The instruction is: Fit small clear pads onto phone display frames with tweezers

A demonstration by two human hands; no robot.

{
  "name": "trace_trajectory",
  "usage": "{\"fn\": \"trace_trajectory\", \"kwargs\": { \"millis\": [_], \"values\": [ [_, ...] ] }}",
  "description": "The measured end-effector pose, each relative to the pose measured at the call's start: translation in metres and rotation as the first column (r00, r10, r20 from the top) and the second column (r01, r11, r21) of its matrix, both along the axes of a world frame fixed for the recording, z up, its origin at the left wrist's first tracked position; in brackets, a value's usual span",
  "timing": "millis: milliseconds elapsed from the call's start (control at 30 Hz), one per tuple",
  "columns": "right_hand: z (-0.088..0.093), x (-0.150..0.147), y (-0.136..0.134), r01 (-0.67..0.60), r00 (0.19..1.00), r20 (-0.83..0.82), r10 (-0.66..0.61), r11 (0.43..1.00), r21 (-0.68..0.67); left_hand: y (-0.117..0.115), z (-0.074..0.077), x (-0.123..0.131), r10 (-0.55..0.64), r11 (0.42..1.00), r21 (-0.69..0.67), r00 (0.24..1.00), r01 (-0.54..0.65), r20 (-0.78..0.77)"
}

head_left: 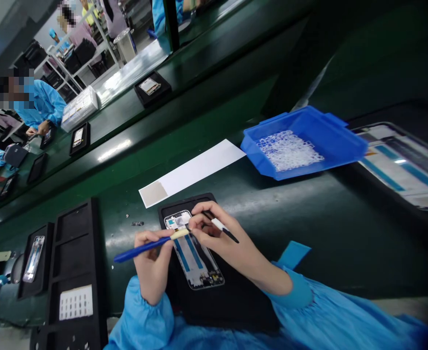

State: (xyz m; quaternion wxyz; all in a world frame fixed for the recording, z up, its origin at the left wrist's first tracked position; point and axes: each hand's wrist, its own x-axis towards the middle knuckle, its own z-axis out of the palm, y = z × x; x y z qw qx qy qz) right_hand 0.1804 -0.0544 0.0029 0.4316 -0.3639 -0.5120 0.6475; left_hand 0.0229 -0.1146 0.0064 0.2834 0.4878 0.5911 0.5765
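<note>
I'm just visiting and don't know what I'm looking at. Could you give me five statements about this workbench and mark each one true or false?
1. The left hand holds a blue-handled tool. True.
2. The right hand is empty. False: the right hand holds a black-and-white tool.
3. The blue bin has many small pale pieces in it. True.
4. The phone-like frame between the hands stands on edge in the blue bin. False: the phone-like frame lies flat on a black tray.
5. The long white strip has a greyish patch at one end. True.
</note>
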Motion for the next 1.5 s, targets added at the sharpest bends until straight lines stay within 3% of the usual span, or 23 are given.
{"fn": "trace_trajectory", "kwargs": {
  "millis": [100,200,233,300,333,367,467,533,667,767,833,933,1000,1067,1167,1267,1500],
  "values": [
    [0.000,0.005,0.000,0.009,1.000,-0.016,-0.009,1.000,-0.021,0.008,-0.001,-0.001,-0.015,0.994,-0.105,0.973,0.041,0.232],
    [0.000,0.027,0.016,0.206,0.974,0.076,-0.213,0.975,0.085,0.011,-0.002,-0.003,0.005,0.989,-0.137,0.938,0.045,0.347],
    [-0.001,0.039,0.027,0.324,0.932,0.115,-0.343,0.933,0.157,0.011,-0.002,-0.004,0.012,0.990,-0.138,0.937,0.039,0.350],
    [-0.004,0.069,0.056,0.551,0.765,0.170,-0.622,0.767,0.328,0.010,-0.003,-0.007,0.015,0.992,-0.124,0.948,0.026,0.318],
    [-0.006,0.085,0.072,0.610,0.663,0.207,-0.720,0.679,0.408,0.010,-0.004,-0.008,0.005,0.993,-0.112,0.957,0.029,0.291],
    [-0.008,0.100,0.087,0.614,0.582,0.278,-0.764,0.637,0.465,0.010,-0.005,-0.010,-0.008,0.995,-0.098,0.966,0.035,0.259],
    [-0.015,0.129,0.117,0.454,0.440,0.550,-0.709,0.705,0.545,0.011,-0.005,-0.015,-0.051,0.996,-0.070,0.990,0.061,0.129],
    [-0.020,0.129,0.119,0.392,0.400,0.613,-0.681,0.732,0.558,0.012,-0.004,-0.017,-0.058,0.996,-0.065,0.998,0.059,0.008],
    [-0.027,0.107,0.096,0.441,0.454,0.498,-0.739,0.672,0.595,0.016,-0.002,-0.020,-0.058,0.994,-0.100,0.974,0.036,-0.221],
    [-0.030,0.097,0.085,0.484,0.507,0.408,-0.759,0.643,0.593,0.019,-0.005,-0.023,-0.074,0.990,-0.136,0.953,0.035,-0.292],
    [-0.029,0.094,0.083,0.483,0.497,0.373,-0.784,0.606,0.632,0.022,-0.008,-0.023,-0.074,0.990,-0.141,0.942,0.029,-0.326],
    [-0.025,0.084,0.075,0.418,0.469,0.299,-0.831,0.507,0.754,0.026,-0.011,-0.022,-0.077,0.988,-0.150,0.917,0.019,-0.390],
    [-0.025,0.068,0.067,0.247,0.603,0.306,-0.737,0.538,0.806,0.030,-0.012,-0.021,-0.084,0.987,-0.160,0.908,0.018,-0.410],
    [-0.029,0.047,0.057,0.002,0.751,0.395,-0.529,0.600,0.800,0.034,-0.012,-0.020,-0.085,0.986,-0.166,0.908,0.017,-0.411],
    [-0.040,0.019,0.048,-0.246,0.785,0.536,-0.309,0.638,0.729,0.037,-0.013,-0.020,-0.089,0.984,-0.175,0.911,0.019,-0.403],
    [-0.050,0.010,0.042,-0.301,0.777,0.577,-0.252,0.656,0.692,0.035,-0.012,-0.020,-0.108,0.981,-0.189,0.908,0.033,-0.404],
    [-0.057,0.024,0.027,-0.245,0.814,0.544,-0.203,0.729,0.639,0.027,-0.009,-0.016,-0.195,0.970,-0.222,0.869,0.102,-0.454]
  ]
}}
